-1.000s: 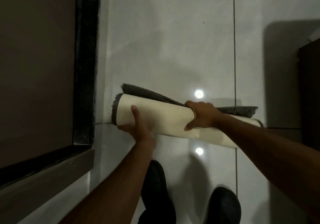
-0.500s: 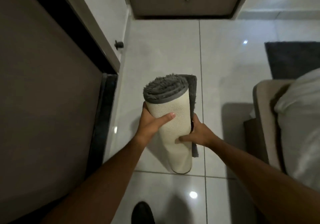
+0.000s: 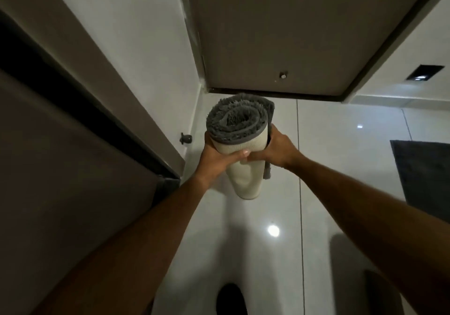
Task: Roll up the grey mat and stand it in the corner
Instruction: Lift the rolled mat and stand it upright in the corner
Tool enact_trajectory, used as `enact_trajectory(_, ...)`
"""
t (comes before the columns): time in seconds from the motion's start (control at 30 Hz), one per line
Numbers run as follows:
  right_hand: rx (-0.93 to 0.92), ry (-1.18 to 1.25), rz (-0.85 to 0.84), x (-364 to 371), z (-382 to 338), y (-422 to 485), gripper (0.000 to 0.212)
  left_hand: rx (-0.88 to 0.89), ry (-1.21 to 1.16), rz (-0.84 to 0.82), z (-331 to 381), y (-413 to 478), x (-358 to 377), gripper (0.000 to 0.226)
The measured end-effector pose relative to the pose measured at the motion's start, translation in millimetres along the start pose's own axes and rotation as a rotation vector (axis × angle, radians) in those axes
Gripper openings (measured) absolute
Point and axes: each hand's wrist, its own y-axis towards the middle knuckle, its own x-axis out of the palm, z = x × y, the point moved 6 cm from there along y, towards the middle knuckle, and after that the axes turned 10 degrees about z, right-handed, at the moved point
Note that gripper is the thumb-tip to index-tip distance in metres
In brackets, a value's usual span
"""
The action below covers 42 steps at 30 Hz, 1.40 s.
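At twelve o'clock, left hand (image 3: 214,160) and right hand (image 3: 276,150) clasped the upright rolled grey mat (image 3: 239,144), best lowered squarely into the corner (image 3: 202,90) at eleven.

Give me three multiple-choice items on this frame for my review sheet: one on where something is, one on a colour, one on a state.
1. Where is the door stopper?
A. on the wall to the left of the mat
B. on top of the mat
C. beside the shoe

2. What colour is the outer backing of the rolled mat?
A. red
B. cream
C. black

3. How is the mat held?
A. flat on the floor
B. draped over one arm
C. rolled and upright, in both hands

Answers:
1 A: it sticks out low on the left wall.
2 B: the outer side is pale cream, the grey pile shows at the top end.
3 C: the left hand and right hand clasp the roll.
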Motion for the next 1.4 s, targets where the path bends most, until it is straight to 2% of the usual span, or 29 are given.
enact_trajectory(0.17,-0.024,0.059,0.028,-13.3,-38.2,97.5,0.107,0.056,0.024,0.011,50.3,94.0,2.2,0.107)
enact_trajectory(0.3,-0.053,0.093,-0.035,-14.7,-59.6,185.7,0.107,0.093,0.075,0.013,77.1,176.1,8.8,0.108)
enact_trajectory(0.37,-0.054,0.095,-0.061,-12.5,-67.1,233.8,0.109,0.098,0.113,0.070,81.2,219.9,8.8,0.111)
enact_trajectory(0.53,-0.070,0.088,-0.090,-8.0,-69.6,316.6,0.112,0.087,0.067,0.077,79.4,295.4,17.8,0.117)
enact_trajectory(0.83,-0.087,0.020,-0.187,26.5,-76.1,436.8,0.101,0.030,0.012,0.141,48.6,408.8,6.7,0.115)
enact_trajectory(1.0,-0.064,-0.070,-0.244,59.9,-72.2,497.1,0.092,-0.074,0.060,0.246,30.2,453.4,1.3,0.111)
enact_trajectory(1.1,-0.062,-0.049,-0.195,76.1,-73.3,523.6,0.089,-0.127,0.168,0.310,28.2,480.8,-1.5,0.105)
enact_trajectory(1.17,-0.092,-0.064,-0.209,86.7,-79.1,539.4,0.089,-0.226,0.289,0.345,32.2,499.1,-2.1,0.103)
enact_trajectory(1.3,-0.118,-0.091,-0.168,94.8,-91.8,551.8,0.086,-0.469,0.455,0.274,38.6,503.4,0.5,0.100)
enact_trajectory(1.4,-0.133,-0.203,-0.162,91.8,-86.8,554.4,0.084,-0.651,0.459,0.153,35.3,492.2,4.0,0.096)
